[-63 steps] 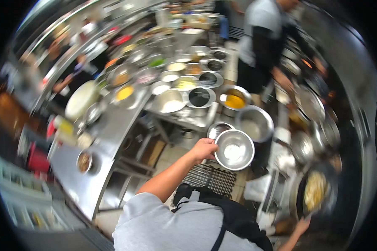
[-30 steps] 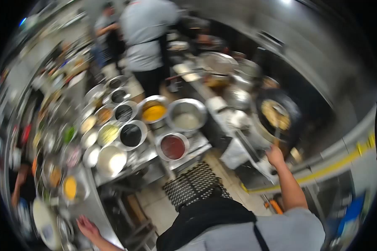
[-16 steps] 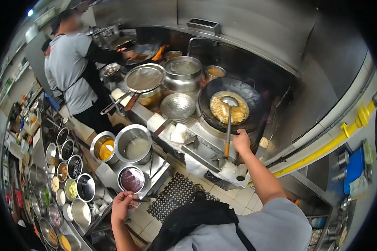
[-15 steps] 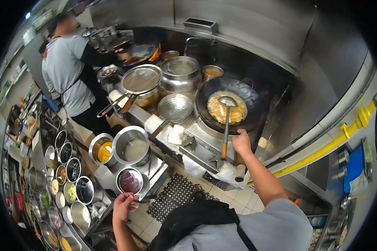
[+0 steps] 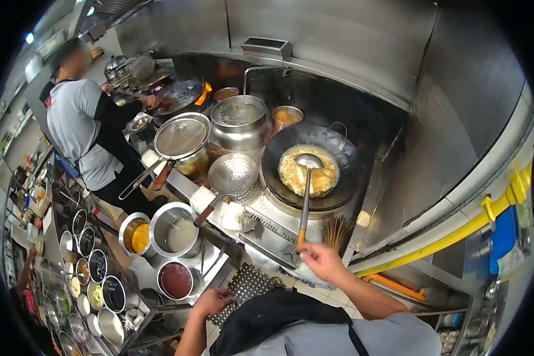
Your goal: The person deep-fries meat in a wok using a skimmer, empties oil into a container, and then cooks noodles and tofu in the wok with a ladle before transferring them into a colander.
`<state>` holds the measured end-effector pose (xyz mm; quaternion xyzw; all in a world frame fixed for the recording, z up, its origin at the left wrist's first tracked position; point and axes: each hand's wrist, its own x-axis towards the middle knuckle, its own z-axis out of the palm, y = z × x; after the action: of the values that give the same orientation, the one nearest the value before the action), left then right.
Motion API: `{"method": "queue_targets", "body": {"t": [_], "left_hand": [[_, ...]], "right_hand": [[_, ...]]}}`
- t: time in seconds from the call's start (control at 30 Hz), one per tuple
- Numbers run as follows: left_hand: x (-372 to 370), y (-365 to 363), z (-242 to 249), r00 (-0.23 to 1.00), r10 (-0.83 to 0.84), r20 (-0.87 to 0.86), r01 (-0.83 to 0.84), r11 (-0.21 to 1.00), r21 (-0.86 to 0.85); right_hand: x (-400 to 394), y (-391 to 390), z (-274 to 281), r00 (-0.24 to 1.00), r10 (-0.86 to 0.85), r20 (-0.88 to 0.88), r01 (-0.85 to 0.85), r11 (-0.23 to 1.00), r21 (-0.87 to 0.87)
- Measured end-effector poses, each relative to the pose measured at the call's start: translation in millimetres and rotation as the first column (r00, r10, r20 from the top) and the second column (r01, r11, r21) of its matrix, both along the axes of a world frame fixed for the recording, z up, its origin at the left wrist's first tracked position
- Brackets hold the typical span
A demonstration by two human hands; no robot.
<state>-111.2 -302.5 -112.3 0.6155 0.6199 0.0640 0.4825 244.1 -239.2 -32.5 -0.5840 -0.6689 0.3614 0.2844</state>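
A dark wok [image 5: 353,178] sits on the burner, with pale yellow pieces frying in bubbling oil [image 5: 326,181]. A ladle [image 5: 305,204] rests with its metal bowl in the oil and its wooden handle pointing toward me. At the handle's end is my right hand [image 5: 320,261], its fingers closed around the tip. A bamboo brush [image 5: 336,231] stands just beyond that hand. My left hand [image 5: 215,301] hovers in front of my apron, fingers loosely curved and nothing visible in them. It is nearest to a pot of dark red liquid [image 5: 176,280].
A perforated strainer [image 5: 232,174] and a mesh strainer [image 5: 182,136] on a pot lie left of the wok. Pots of cloudy liquid [image 5: 175,231] and orange contents [image 5: 139,237] stand nearer. Several ingredient containers line the left counter. Another person [image 5: 80,124] works at a flaming wok.
My right hand has moved down and left to the ladle's handle end. My left hand has moved right and down, its pinch loosened. The view has shifted.
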Motion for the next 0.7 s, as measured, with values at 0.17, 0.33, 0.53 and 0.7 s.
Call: {"method": "queue_targets", "body": {"t": [0.17, 0.33, 0.53, 0.7], "left_hand": [[-17.6, -16.6, -5.5, 1.0, 0.016, -0.01, -0.016, 0.999, -0.031], [-52.3, -55.1, -4.8, 0.99, 0.116, -0.084, -0.119, 0.993, -0.023], [-99.1, -141.5, -15.1, 0.948, 0.309, -0.071, -0.312, 0.95, -0.024], [-149.5, -238.0, -37.4, 0.929, 0.321, -0.185, -0.334, 0.941, -0.047]], "right_hand": [[13.1, -62.3, -77.0, 0.895, 0.309, 0.321, -0.239, 0.941, -0.239], [21.7, -94.9, -136.2, 0.744, 0.521, 0.417, -0.323, 0.828, -0.458], [-28.6, -104.0, -126.3, 0.735, 0.449, 0.509, -0.246, 0.875, -0.416], [-51.8, -125.7, -158.2, 0.84, 0.343, 0.42, -0.158, 0.896, -0.414]]}}
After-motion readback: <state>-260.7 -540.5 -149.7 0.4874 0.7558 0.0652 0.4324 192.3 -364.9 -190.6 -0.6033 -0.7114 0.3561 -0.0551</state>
